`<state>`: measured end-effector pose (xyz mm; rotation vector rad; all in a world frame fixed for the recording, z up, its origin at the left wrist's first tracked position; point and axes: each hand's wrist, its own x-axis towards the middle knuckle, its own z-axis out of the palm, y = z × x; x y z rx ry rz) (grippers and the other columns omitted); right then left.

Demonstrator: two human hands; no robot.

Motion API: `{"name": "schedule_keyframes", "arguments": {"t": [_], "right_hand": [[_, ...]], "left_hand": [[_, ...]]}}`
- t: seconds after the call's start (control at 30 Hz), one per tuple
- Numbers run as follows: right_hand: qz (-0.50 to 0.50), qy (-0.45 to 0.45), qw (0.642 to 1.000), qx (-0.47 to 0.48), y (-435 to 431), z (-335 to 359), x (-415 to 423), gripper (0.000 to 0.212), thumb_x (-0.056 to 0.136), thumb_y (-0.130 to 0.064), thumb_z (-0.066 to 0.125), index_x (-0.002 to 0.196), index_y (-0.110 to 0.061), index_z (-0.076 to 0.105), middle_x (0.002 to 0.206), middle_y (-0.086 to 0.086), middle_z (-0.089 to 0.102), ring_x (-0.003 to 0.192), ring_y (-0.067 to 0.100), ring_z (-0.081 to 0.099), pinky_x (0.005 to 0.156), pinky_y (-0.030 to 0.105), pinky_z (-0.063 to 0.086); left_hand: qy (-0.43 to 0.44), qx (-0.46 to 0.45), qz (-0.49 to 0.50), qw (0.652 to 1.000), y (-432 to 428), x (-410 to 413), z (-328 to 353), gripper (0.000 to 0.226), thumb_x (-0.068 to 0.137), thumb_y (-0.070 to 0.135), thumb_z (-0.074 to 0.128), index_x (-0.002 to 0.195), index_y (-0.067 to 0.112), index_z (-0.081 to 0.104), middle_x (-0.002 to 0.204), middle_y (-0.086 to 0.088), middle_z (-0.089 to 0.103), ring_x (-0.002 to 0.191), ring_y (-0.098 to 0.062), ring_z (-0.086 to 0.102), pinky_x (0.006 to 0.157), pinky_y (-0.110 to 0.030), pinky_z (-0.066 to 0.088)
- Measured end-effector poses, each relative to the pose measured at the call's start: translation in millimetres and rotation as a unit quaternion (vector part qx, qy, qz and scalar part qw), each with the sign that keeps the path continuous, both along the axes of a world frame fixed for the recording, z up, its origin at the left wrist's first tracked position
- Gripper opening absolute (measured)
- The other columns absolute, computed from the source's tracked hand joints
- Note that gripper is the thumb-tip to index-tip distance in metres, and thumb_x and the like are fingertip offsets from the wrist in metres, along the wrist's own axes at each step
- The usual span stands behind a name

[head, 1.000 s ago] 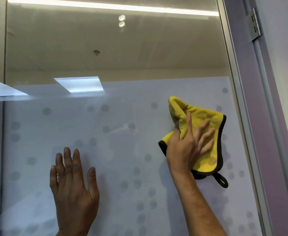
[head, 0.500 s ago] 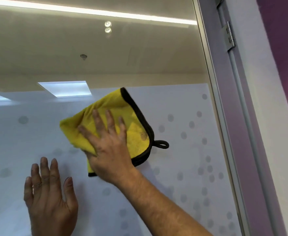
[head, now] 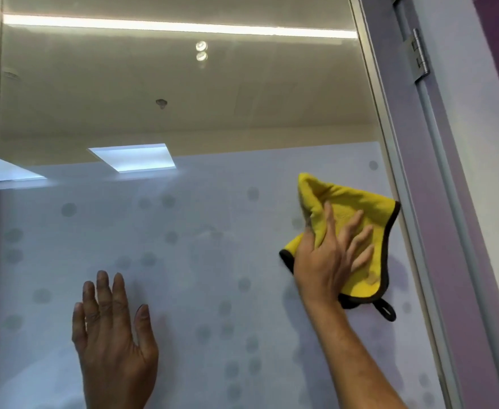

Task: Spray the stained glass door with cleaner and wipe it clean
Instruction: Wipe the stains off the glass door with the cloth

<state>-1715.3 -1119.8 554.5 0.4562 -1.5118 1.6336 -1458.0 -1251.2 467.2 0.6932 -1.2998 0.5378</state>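
Against the right side of the glass door [head: 201, 261], close to its metal frame [head: 390, 149], the right hand [head: 328, 264] presses a yellow cloth [head: 357, 199] flat onto the pane. Its fingers [head: 351, 231] are straight and spread apart over the fabric, pointing up and to the right, with the thumb along the cloth's left fold. The cloth is bunched, with a dark trimmed edge running down its right side and a small black hanging loop [head: 386, 311] dangling at its bottom corner; its right corner touches the frame.

Lower on the door and well to the left of the cloth, the left hand [head: 112, 346] lies with its palm on the glass. Its fingers [head: 104, 293] are straight and held close together, thumb set apart, holding nothing.

The lower part of the door is frosted and scattered with grey dots, and both hands sit on this part. The upper part is clear, showing a ceiling with a long strip light [head: 177, 26]. A metal hinge [head: 419, 56] sits on the post to the right of the door, near the top.
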Motion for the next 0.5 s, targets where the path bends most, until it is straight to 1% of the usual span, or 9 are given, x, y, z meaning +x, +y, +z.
{"name": "schedule_keyframes", "arguments": {"t": [0.1, 0.2, 0.33, 0.43, 0.5], "right_hand": [[0.013, -0.005, 1.000, -0.022, -5, 38, 0, 0.055, 0.098, -0.052, 0.045, 0.150, -0.038, 0.051, 0.170, 0.017, 0.026, 0.158, 0.044, 0.017, 0.124, 0.064, 0.012], [0.018, 0.045, 0.999, -0.021, -14, 71, 13, 0.053, 0.099, -0.054, 0.043, 0.148, -0.038, 0.054, 0.169, 0.016, 0.029, 0.157, 0.045, 0.019, 0.124, 0.064, 0.012], [0.017, 0.166, 0.986, 0.014, -31, 97, 55, 0.057, 0.092, -0.051, 0.044, 0.145, -0.036, 0.058, 0.166, 0.015, 0.036, 0.153, 0.047, 0.029, 0.122, 0.066, 0.020], [0.033, 0.272, 0.960, 0.062, -45, 94, 96, 0.054, 0.094, -0.051, 0.047, 0.144, -0.036, 0.059, 0.166, 0.015, 0.038, 0.152, 0.048, 0.031, 0.123, 0.064, 0.021], [0.055, 0.333, 0.937, 0.095, -54, 82, 121, 0.052, 0.095, -0.051, 0.048, 0.143, -0.033, 0.061, 0.166, 0.015, 0.037, 0.153, 0.047, 0.029, 0.123, 0.063, 0.019]], "left_hand": [[-0.002, -0.006, 0.003, 1.000, -1, 0, 0, 0.062, 0.108, 0.036, 0.030, 0.154, -0.003, 0.041, 0.165, -0.022, 0.036, 0.155, -0.038, 0.031, 0.126, -0.053, 0.021], [-0.003, -0.004, 0.000, 1.000, -2, 0, 0, 0.066, 0.110, 0.042, 0.022, 0.155, -0.002, 0.041, 0.165, -0.021, 0.035, 0.155, -0.037, 0.029, 0.127, -0.051, 0.019], [-0.013, -0.006, 0.003, 1.000, -4, 1, 1, 0.066, 0.110, 0.042, 0.021, 0.155, -0.002, 0.040, 0.166, -0.020, 0.034, 0.156, -0.035, 0.028, 0.129, -0.046, 0.014], [-0.015, -0.005, -0.005, 1.000, -5, 2, 1, 0.064, 0.110, 0.040, 0.023, 0.155, -0.002, 0.040, 0.165, -0.020, 0.035, 0.156, -0.035, 0.028, 0.129, -0.045, 0.014], [-0.008, -0.009, -0.029, 0.999, -4, 3, 0, 0.062, 0.108, 0.035, 0.028, 0.155, -0.003, 0.039, 0.164, -0.020, 0.037, 0.156, -0.033, 0.029, 0.129, -0.045, 0.015]]}}
